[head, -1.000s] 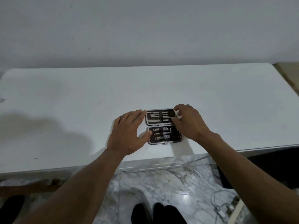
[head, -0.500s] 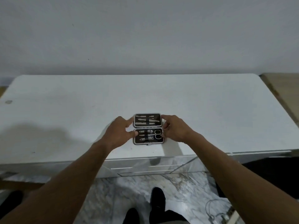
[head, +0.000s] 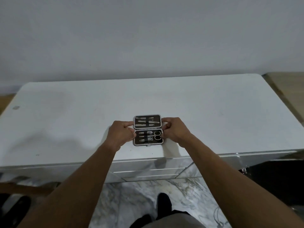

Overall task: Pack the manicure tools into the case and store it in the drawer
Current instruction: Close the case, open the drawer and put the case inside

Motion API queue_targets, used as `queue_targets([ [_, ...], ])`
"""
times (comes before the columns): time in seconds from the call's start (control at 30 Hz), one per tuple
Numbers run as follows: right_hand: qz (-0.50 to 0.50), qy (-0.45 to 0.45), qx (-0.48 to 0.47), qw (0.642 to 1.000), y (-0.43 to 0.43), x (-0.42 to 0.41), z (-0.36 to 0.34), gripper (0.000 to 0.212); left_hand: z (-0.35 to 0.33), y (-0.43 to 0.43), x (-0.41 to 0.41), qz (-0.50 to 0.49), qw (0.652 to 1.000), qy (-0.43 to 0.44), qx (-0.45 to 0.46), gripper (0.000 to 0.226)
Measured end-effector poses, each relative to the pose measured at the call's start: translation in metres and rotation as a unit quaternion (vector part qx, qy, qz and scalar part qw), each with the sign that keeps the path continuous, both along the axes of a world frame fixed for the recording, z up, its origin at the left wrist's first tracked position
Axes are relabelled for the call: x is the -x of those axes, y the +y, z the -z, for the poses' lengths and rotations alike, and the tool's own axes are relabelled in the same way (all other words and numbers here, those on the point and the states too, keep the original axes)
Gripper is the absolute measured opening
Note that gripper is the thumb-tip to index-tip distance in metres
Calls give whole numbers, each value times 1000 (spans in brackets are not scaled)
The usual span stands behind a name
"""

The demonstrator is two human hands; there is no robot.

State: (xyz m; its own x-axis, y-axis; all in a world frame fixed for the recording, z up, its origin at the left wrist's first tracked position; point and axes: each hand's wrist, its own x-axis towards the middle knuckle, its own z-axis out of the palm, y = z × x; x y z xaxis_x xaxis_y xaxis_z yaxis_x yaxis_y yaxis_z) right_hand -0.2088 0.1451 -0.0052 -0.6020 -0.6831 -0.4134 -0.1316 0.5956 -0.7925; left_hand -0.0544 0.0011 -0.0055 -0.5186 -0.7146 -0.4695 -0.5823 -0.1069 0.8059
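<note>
Case (head: 148, 130) gripped on both sides
My left hand (head: 120, 134), spread a second ago, now pinches its left edge, my right hand (head: 174, 130) its right; it lies open by the table (head: 213, 112)'s near edge, tools (head: 148, 137) in, ready to fold.

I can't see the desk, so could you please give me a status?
Left hand and right hand pinching case sides. Case open flat on table, tools strapped in. Nothing in the way.

Case (head: 148, 130) is lying open on the counter (head: 65, 120), sitting between both grips: left grip (head: 120, 134) holding its left edge, right grip (head: 175, 131) holding its right edge. Tools (head: 148, 137) sitting in both halves. Drawers (head: 148, 171) sitting below the grips.
</note>
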Motion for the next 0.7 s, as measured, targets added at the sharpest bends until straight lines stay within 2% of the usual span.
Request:
queue_targets([
  [0.07,35,-28,11,999,1,-3,0,60,3,2,0,-19,1000,5,-8,54],
  [0.2,77,-46,29,996,3,-9,2,66,11,0,-1,-31,999,12,-8,52],
  [0.37,108,-65,65,990,5,-14,0,57,13,5,-5,-39,999,36,10,46],
  [0.57,127,-22,91,988,7,-24,7,51,10,13,-11,-61,996,63,24,36],
  [0.7,134,69,86,985,11,-32,9,39,8,18,-16,-52,994,80,45,33],
])
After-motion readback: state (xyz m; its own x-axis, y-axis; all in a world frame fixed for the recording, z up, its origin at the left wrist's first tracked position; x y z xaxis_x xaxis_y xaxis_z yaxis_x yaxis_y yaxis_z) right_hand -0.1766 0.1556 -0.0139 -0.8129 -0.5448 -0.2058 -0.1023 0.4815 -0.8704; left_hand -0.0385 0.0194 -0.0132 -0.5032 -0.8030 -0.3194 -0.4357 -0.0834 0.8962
